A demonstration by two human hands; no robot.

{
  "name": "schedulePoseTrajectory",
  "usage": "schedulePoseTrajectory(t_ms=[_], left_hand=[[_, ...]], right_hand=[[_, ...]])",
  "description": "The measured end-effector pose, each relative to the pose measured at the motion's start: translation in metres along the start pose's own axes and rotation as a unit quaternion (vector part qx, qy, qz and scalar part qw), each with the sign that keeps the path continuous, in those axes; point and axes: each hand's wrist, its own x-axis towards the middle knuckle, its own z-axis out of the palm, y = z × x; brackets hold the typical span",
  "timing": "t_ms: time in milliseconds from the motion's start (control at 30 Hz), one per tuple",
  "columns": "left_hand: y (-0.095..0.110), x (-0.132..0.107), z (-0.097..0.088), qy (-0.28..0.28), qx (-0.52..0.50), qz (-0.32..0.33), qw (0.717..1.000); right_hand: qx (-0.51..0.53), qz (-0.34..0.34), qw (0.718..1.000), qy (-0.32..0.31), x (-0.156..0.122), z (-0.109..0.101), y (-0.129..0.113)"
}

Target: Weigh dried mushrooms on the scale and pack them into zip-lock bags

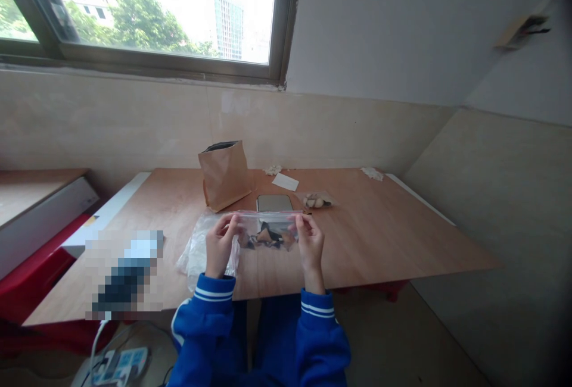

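Between my two hands a clear zip-lock bag [267,233] is stretched by its top corners, with dark and brown dried pieces lying in its lower part. My left hand [220,245] pinches the left end of the seal, and my right hand [310,245] pinches the right end. Under and beside my left hand lies a pile of clear plastic bags [201,250] on the table. Just beyond the held bag is a flat, dark-rimmed rectangular object [274,202]. Another clear bag with pale round pieces [315,200] lies to its right.
A brown paper bag [224,175] stands open at the back of the wooden table [379,232]. Near it lie a white card [285,181] and crumpled whitish scraps [372,173]. A blurred-out object [127,274] with a cable is at the left edge.
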Motion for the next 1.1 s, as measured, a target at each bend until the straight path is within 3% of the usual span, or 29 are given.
schedulePoseTrajectory(t_ms=[133,267,433,733,933,1100], left_hand=[[0.002,-0.004,0.005,0.021,0.029,0.016,0.999],[0.003,-0.006,0.013,0.029,-0.004,0.014,0.999],[-0.001,-0.007,0.02,0.034,-0.064,-0.02,0.997],[-0.011,-0.007,0.017,0.013,-0.034,-0.007,0.999],[-0.012,-0.006,0.014,-0.015,-0.021,-0.015,1.0],[-0.007,-0.004,0.008,-0.006,0.01,0.007,1.0]], right_hand=[[0.01,-0.001,1.0,0.026,-0.001,0.002,0.005],[0.027,0.009,0.999,0.045,0.001,0.006,0.01],[0.049,0.036,0.998,0.004,-0.001,0.013,0.01],[0.066,0.077,0.993,-0.061,-0.001,0.016,0.01],[0.057,0.057,0.997,-0.018,0.002,0.005,0.01],[0.067,0.062,0.996,-0.015,0.001,0.002,0.011]])
